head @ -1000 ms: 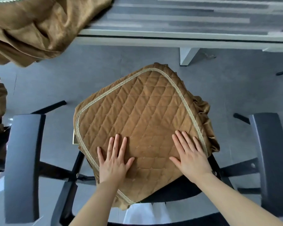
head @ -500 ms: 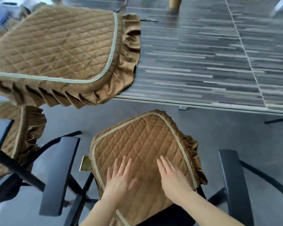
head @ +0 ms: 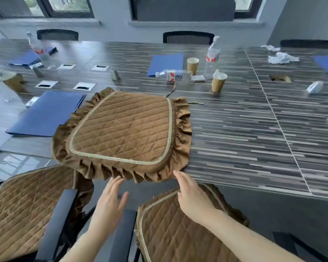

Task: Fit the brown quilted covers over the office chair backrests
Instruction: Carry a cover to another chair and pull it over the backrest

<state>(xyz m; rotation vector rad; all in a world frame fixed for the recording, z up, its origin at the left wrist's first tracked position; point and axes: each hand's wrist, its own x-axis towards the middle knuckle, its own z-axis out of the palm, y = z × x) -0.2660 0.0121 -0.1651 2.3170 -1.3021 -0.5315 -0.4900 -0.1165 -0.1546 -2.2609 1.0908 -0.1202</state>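
Both the left hand (head: 110, 203) and right hand (head: 192, 200) reach open-fingered and empty toward the cover (head: 121, 129) on the table (head: 244, 138); pinching its near ruffle at two spread points would probably lift it flat.

Three covers (head: 121, 129), three bottles (head: 212, 55)

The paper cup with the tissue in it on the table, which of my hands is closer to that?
Right. The right hand is at the table's near edge, below and left of the cup. The left hand is farther left, under the cover's ruffle.
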